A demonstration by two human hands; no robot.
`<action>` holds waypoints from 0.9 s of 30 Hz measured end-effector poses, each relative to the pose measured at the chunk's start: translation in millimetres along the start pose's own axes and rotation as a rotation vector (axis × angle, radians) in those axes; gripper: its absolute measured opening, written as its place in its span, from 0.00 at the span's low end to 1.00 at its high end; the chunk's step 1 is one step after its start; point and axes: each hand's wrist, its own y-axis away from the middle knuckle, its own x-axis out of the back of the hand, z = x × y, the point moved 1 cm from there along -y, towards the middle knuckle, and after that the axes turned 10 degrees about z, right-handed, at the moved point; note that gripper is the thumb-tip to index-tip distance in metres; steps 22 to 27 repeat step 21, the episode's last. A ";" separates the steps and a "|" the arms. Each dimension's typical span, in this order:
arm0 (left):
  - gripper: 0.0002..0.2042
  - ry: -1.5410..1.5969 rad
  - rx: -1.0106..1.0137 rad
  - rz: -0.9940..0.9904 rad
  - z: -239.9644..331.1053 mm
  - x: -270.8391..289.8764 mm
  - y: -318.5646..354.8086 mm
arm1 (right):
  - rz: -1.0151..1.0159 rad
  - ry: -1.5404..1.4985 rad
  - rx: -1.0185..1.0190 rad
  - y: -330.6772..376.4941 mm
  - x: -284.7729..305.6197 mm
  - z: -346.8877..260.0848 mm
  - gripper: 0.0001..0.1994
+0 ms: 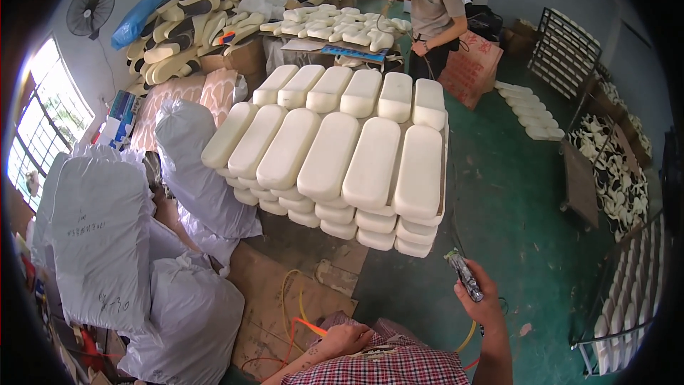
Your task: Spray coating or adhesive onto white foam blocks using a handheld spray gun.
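Observation:
My right hand [482,301] is wrapped round a silver-and-black spray gun [464,275], its tip pointing up and forward. A thin dark hose shows by that wrist. My left hand [345,339] rests against the red-and-white checked shirt [385,365], its fingers curled; whatever they may hold is hidden. An orange-yellow hose [308,324] runs beside the left wrist. In front of me stands a stack of cream foam pads [330,157], oblong with rounded ends, in several layers. Two rows form its top, and the spray gun is apart from its near right corner.
White sacks [100,242] stand at the left, with flattened cardboard [285,289] on the floor. Across the stack another person [436,7] stands by a table of foam pieces [342,25]. Racks [565,53] and a trolley [581,182] line the right side.

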 end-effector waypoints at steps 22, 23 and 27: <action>0.17 -0.022 -0.016 -0.004 1.3 -0.9 -3.9 | -0.010 0.017 0.008 1.0 -0.9 6.2 0.26; 0.17 -0.022 -0.016 -0.004 1.3 -0.9 -3.9 | -0.010 0.017 0.008 1.0 -0.9 6.2 0.26; 0.17 -0.022 -0.016 -0.004 1.3 -0.9 -3.9 | -0.010 0.017 0.008 1.0 -0.9 6.2 0.26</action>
